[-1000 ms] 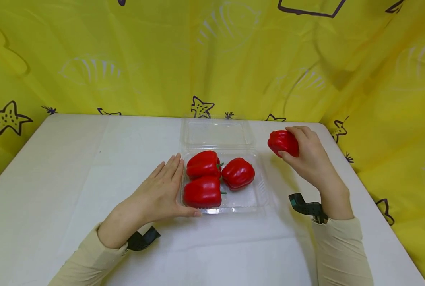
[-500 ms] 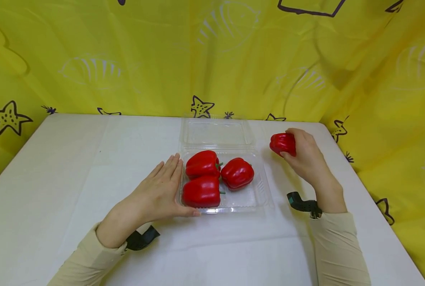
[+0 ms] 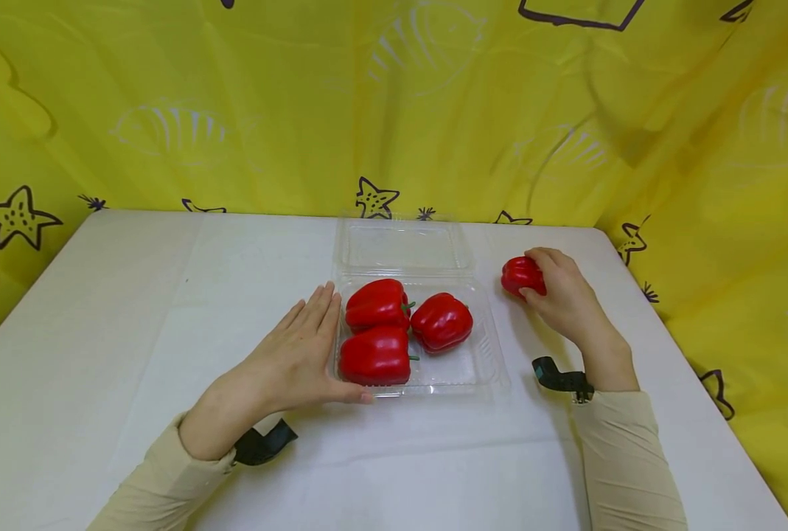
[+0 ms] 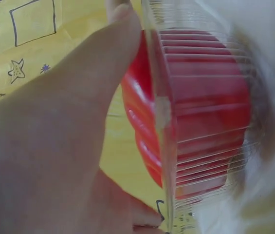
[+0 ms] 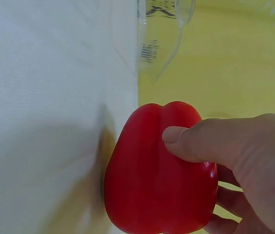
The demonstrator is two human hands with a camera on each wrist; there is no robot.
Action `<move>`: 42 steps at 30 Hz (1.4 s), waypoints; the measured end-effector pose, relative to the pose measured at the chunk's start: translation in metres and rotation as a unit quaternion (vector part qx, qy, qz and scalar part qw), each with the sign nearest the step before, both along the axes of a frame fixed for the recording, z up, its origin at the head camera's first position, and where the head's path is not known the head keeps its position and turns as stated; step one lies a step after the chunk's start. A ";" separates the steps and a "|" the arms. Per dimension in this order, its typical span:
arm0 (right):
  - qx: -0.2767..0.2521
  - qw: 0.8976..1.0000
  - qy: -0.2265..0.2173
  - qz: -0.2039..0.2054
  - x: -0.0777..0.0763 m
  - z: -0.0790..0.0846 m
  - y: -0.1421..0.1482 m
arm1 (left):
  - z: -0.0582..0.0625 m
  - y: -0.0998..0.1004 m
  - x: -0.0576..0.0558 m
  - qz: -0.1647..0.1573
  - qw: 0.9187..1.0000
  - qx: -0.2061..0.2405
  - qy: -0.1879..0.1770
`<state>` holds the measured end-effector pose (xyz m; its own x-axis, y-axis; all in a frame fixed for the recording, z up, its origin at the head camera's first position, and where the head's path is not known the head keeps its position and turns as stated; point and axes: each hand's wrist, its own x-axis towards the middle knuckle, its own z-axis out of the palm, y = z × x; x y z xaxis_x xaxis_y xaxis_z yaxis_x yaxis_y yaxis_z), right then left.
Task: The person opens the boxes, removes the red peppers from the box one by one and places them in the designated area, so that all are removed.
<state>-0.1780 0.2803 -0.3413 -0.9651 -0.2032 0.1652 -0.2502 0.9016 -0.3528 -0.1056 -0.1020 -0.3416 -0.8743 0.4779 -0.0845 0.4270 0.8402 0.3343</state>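
Three red bell peppers lie in a clear plastic clamshell container [image 3: 456,375] in the head view: one at the back left [image 3: 375,304], one at the front left [image 3: 374,358], one on the right [image 3: 441,322]. My left hand [image 3: 287,361] rests along the container's left side, fingers straight, thumb at the front left corner. To the right of the container, my right hand [image 3: 569,299] grips another red bell pepper [image 3: 522,276] between thumb and fingers. The right wrist view shows this bell pepper [image 5: 156,175] close to the white surface, with the thumb across it.
The container's lid [image 3: 403,247] lies folded back behind it. A white-covered table [image 3: 400,472] spreads beneath everything. Yellow patterned curtains [image 3: 287,110] hang at the back and at both sides.
My right hand has come down and slightly nearer with its bell pepper, toward the table. My left hand and the container have stayed about where they were.
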 end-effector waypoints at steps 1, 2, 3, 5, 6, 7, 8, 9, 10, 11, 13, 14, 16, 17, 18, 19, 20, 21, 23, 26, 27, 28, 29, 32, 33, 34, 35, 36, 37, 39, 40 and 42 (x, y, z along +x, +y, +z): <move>0.000 1.000 0.002 0.005 0.000 -0.001 0.001 | -0.001 0.001 0.000 0.002 1.000 0.002 0.003; 0.000 1.000 0.006 0.011 -0.001 -0.002 0.002 | -0.001 0.001 0.000 0.004 1.000 0.003 0.006; 0.000 1.000 0.008 0.017 -0.001 -0.003 0.002 | -0.002 0.002 0.000 0.006 1.000 0.004 0.008; 0.001 1.000 0.013 0.027 -0.002 -0.005 0.004 | -0.003 0.003 0.000 0.008 1.000 0.006 0.009; 0.001 0.999 0.013 0.030 -0.002 -0.006 0.005 | -0.004 0.003 0.000 0.009 1.000 0.007 0.009; 0.001 0.999 0.012 0.031 -0.003 -0.007 0.005 | -0.004 0.004 0.000 0.009 1.000 0.008 0.008; -0.001 0.999 0.012 0.031 -0.003 -0.008 0.006 | -0.004 0.004 0.000 0.009 1.000 0.008 0.008; -0.002 1.000 0.010 0.029 -0.003 -0.008 0.006 | -0.005 0.004 0.000 0.009 1.000 0.008 0.007; -0.005 1.000 0.010 0.028 -0.002 -0.009 0.006 | -0.005 0.005 -0.001 0.009 1.000 0.008 0.007; -0.008 1.000 0.013 0.027 -0.003 -0.009 0.006 | -0.005 0.005 -0.001 0.009 1.000 0.007 0.007; -0.016 0.999 0.019 0.024 -0.003 -0.010 0.006 | -0.005 0.005 0.000 0.009 1.000 0.005 0.006; -0.020 0.999 0.025 0.022 -0.003 -0.011 0.006 | -0.005 0.005 0.000 0.009 1.000 0.004 0.006; -0.028 0.999 0.037 0.017 -0.004 -0.013 0.006 | -0.005 0.005 0.000 0.009 1.000 0.003 0.006; -0.032 0.998 0.043 0.013 -0.005 -0.014 0.006 | -0.005 0.005 0.000 0.009 1.000 0.003 0.006; -0.034 0.998 0.047 0.010 -0.005 -0.014 0.006 | -0.005 0.005 0.000 0.009 1.000 0.002 0.006; -0.036 0.998 0.050 0.006 -0.005 -0.015 0.006 | -0.005 0.005 0.000 0.009 1.000 0.002 0.006; -0.036 0.998 0.052 0.002 -0.005 -0.015 0.006 | -0.005 0.005 0.000 0.009 1.000 0.002 0.007; -0.037 0.998 0.054 0.000 -0.005 -0.015 0.006 | -0.005 0.005 0.000 0.008 1.000 0.002 0.007; -0.036 0.998 0.058 0.000 -0.005 -0.016 0.006 | -0.005 0.005 0.000 0.008 1.000 0.002 0.007; -0.038 0.997 0.065 0.007 -0.006 -0.016 0.006 | -0.005 0.005 0.000 0.009 1.000 0.003 0.004; -0.039 0.997 0.067 0.011 -0.007 -0.016 0.007 | -0.004 0.005 0.000 0.010 1.000 0.003 0.002; -0.041 0.997 0.068 0.014 -0.007 -0.016 0.007 | -0.004 0.005 -0.001 0.012 1.000 0.003 0.000; -0.042 0.997 0.068 0.016 -0.007 -0.016 0.007 | -0.004 0.005 -0.001 0.012 1.000 0.002 -0.002; -0.041 0.997 0.062 0.019 -0.007 -0.016 0.007 | -0.004 0.005 -0.001 0.014 1.000 0.001 -0.005; -0.039 0.997 0.059 0.019 -0.007 -0.016 0.007 | -0.004 0.005 -0.001 0.014 1.000 0.000 -0.006; -0.036 0.998 0.057 0.020 -0.007 -0.015 0.007 | -0.004 0.005 -0.001 0.013 1.000 0.000 -0.005; -0.034 0.998 0.056 0.023 -0.007 -0.015 0.007 | -0.004 0.005 -0.001 0.013 1.000 0.000 -0.005; -0.032 0.998 0.056 0.026 -0.007 -0.015 0.007 | -0.004 0.005 -0.001 0.013 1.000 0.001 -0.005; -0.031 0.998 0.057 0.028 -0.006 -0.014 0.008 | -0.004 0.005 -0.001 0.012 1.000 0.002 -0.004; -0.028 0.997 0.057 0.032 -0.006 -0.013 0.007 | -0.004 0.005 -0.001 0.012 1.000 0.003 -0.004; -0.028 0.997 0.058 0.034 -0.006 -0.013 0.007 | -0.004 0.004 -0.001 0.011 1.000 0.004 -0.004; -0.027 0.998 0.055 0.032 -0.005 -0.012 0.006 | -0.004 0.004 -0.001 0.012 1.000 0.005 -0.004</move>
<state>-0.1833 0.2863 -0.3532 -0.9259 -0.2515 0.2820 -0.3465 0.8627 -0.3684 -0.1063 -0.0978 -0.3460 -0.8845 0.4584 -0.0863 0.4049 0.8464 0.3459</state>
